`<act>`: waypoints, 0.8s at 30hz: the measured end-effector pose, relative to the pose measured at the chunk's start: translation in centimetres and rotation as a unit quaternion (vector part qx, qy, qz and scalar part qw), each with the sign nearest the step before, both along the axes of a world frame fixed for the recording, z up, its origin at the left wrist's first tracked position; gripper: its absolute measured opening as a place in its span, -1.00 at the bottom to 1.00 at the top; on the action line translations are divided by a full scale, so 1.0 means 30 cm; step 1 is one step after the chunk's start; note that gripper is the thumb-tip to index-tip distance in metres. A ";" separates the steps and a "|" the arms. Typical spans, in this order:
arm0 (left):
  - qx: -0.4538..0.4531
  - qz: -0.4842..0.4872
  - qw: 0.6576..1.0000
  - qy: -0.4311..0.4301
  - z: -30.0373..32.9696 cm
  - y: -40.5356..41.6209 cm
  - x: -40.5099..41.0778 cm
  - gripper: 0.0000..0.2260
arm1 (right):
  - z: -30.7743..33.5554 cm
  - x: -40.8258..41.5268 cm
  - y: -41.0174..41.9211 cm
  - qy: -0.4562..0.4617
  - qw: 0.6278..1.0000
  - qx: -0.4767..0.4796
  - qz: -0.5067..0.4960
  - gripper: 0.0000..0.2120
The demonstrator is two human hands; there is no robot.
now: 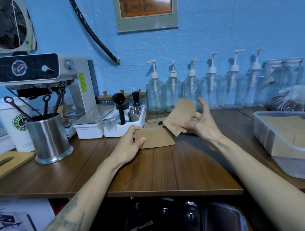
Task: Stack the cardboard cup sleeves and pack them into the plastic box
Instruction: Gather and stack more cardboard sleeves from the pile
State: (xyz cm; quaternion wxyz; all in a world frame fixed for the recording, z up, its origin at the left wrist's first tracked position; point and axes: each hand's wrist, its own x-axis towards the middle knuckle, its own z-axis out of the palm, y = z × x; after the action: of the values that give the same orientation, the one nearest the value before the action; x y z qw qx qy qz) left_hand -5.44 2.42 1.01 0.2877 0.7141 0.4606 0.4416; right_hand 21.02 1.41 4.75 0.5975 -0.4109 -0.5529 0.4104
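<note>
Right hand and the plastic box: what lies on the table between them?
Nothing: in the head view, bare wooden table runs from the right hand, holding one cardboard sleeve, to the plastic box.

Matt cardboard sleeves (pixel 156 138) on glossy wood-grain table (pixel 155 172).

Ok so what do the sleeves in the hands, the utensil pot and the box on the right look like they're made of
Sleeves: likely corrugated cardboard, matte brown, with fluting along one edge. Utensil pot: seemingly stainless steel, with shiny brushed reflections. Box: apparently translucent frosted plastic; the packed sleeves show through its wall.
</note>
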 end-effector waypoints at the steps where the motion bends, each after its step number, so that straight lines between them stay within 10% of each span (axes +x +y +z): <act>1: -0.001 0.000 1.000 0.001 -0.001 0.000 -0.001 -0.81 | -0.002 -0.005 -0.001 -0.007 1.000 -0.003 0.005 -0.09; 9: -0.004 -0.017 1.000 0.004 0.004 -0.005 0.003 -0.85 | -0.044 -0.033 0.005 -0.137 0.985 -0.049 -0.087 -0.65; 14: -0.004 -0.024 1.000 0.016 0.008 -0.010 0.007 -0.83 | -0.071 -0.047 -0.004 -0.450 0.875 -0.014 -0.176 -0.61; 24: 0.013 -0.062 0.997 0.042 0.007 -0.027 0.000 -0.51 | -0.081 -0.069 -0.009 -0.478 0.864 0.083 -0.131 -0.39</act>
State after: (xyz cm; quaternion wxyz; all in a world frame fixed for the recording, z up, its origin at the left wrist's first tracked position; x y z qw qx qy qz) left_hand -5.42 1.61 1.22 0.2862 0.7627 0.4213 0.3986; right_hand 18.96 1.14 2.32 0.3397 -0.5743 -0.7441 0.0340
